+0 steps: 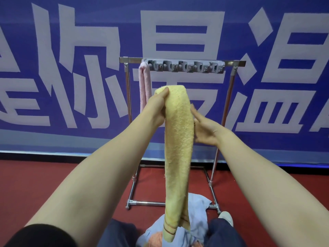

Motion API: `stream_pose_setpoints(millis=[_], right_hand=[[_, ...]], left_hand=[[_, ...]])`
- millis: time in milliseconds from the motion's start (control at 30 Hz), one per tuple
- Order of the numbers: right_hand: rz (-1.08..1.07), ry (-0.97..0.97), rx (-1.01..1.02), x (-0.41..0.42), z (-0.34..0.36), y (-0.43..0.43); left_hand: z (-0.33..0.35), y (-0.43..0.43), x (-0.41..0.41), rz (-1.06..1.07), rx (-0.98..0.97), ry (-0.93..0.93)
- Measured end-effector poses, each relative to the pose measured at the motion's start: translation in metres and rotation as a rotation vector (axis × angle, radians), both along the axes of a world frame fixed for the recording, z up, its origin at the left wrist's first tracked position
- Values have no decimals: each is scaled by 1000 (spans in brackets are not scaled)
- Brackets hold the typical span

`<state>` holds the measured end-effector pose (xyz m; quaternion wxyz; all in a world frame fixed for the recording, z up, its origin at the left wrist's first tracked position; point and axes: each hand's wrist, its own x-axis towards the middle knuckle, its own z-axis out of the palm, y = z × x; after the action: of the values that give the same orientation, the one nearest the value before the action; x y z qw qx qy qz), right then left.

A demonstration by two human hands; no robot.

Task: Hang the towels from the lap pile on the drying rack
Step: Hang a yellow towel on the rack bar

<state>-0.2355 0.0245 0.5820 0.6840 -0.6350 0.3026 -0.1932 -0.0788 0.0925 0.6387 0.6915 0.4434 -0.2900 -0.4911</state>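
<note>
Behind the work hangs a blue banner printed with large white characters, above a red floor on which the chrome-tube drying rack stands. Its top bar carries a grey moulded plastic clip strip, and a pink towel is already draped at the left end. The step in hand looks like readying the second piece: a yellow terry towel, nubbly, folded into a long narrow band with brown stripes near its hem, hangs in front of the rack, not touching it. The left hand grips it just below the rounded fold at the top, thumb over the cloth. The right hand lies against the towel's right edge with its fingers fairly straight, holding nothing. Next, the fold probably has to be lifted to the bar and passed over it, or into a clip, beside the pink one. On the lap lie a soft crumpled light blue towel and an orange towel.
</note>
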Motion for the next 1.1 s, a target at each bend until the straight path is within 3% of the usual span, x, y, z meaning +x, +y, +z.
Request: stream_pose_setpoints(millis=[200, 333, 467, 667, 767, 833, 900, 1033, 1100], right_hand=[[71, 192, -78, 6, -22, -1], [27, 200, -60, 4, -32, -10], [-51, 93, -102, 2, -17, -6], [-193, -63, -103, 7, 11, -4], [-241, -16, -184, 15, 17, -4], [-245, 47, -229, 20, 18, -1], [-230, 55, -224, 23, 19, 0], [-169, 46, -186, 19, 17, -4], [-154, 73, -197, 15, 18, -4]], left_hand=[[5, 3, 13, 77, -5, 107], [2, 2, 25, 123, 16, 99], [-11, 1, 33, 186, 176, -141], [-44, 8, 43, -62, 681, -441], [-53, 8, 42, -172, 785, -664], [-50, 7, 36, -165, 757, -766], [-46, 1, 28, -116, 610, -833], [-45, -10, 17, -142, 200, -705], [-47, -14, 10, -209, 126, -695]])
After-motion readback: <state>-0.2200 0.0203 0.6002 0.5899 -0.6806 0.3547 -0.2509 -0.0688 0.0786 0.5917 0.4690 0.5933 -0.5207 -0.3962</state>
